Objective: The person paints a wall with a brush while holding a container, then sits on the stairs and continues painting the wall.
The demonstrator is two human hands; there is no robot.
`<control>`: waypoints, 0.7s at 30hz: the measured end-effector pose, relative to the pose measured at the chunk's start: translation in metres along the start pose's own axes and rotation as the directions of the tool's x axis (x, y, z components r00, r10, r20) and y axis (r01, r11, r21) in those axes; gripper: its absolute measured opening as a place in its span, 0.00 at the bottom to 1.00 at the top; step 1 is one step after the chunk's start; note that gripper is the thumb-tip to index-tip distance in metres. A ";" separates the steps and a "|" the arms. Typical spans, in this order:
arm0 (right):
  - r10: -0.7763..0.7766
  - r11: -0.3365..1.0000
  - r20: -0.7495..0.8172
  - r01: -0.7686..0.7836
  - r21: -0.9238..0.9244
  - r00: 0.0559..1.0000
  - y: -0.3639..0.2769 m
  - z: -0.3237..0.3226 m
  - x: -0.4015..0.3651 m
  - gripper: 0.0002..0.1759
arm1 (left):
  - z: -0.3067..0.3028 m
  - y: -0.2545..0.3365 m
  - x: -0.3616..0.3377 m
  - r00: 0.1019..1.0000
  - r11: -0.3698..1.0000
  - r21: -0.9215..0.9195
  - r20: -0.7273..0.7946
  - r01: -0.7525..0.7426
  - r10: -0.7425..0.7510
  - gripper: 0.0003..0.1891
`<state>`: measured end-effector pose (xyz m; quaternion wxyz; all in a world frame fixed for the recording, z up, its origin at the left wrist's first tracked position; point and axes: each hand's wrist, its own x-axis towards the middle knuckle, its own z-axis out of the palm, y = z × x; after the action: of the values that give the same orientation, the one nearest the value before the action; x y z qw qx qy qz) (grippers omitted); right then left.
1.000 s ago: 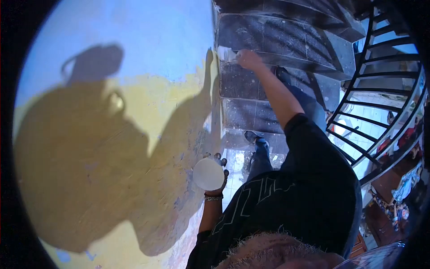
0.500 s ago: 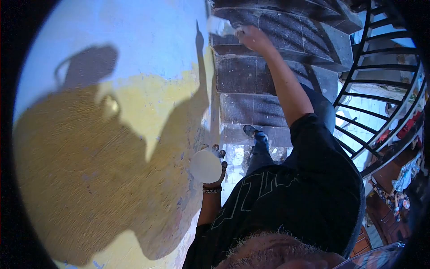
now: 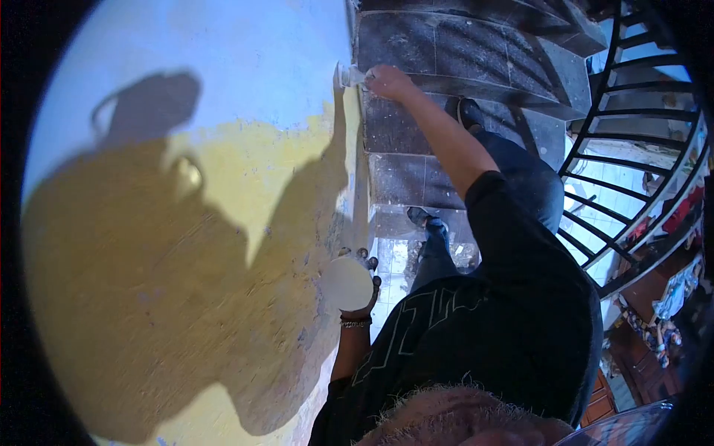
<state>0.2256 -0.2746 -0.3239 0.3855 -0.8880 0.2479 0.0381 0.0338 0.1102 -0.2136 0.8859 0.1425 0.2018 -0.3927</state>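
Observation:
My right hand [image 3: 387, 80], up at the top middle, is closed on the handle of a wide pale scraper-like tool [image 3: 348, 76]. The tool's broad end lies against the wall [image 3: 245, 163] beside the stairs, near where white coating meets yellow paint. Low at the centre, my left hand [image 3: 372, 286] holds a round pale container [image 3: 347, 284] from beneath and its right side, with fingertips showing round the edge. What the container holds cannot be made out. A bracelet circles the left wrist.
Dark tiled stairs [image 3: 416, 178] rise along the wall, with my feet on different levels. A curved black metal railing [image 3: 632, 156] runs down the right. Beyond it lie cloths and wooden furniture [image 3: 647, 357]. My shadow covers much of the wall.
My right hand has moved left and slightly down, bringing the tool from over the stair to the wall. My left hand with the container has shifted slightly right and down.

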 end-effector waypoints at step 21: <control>0.099 0.990 0.031 -0.095 -0.099 0.995 -0.018 0.054 -0.115 0.19 | 0.007 0.001 -0.011 0.999 0.998 0.051 0.037 -0.028 0.026 0.27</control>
<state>0.1399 -0.1788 -0.3202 0.3435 -0.8919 0.2818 0.0846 0.0293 0.1146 -0.2018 0.8907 0.1606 0.1735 -0.3883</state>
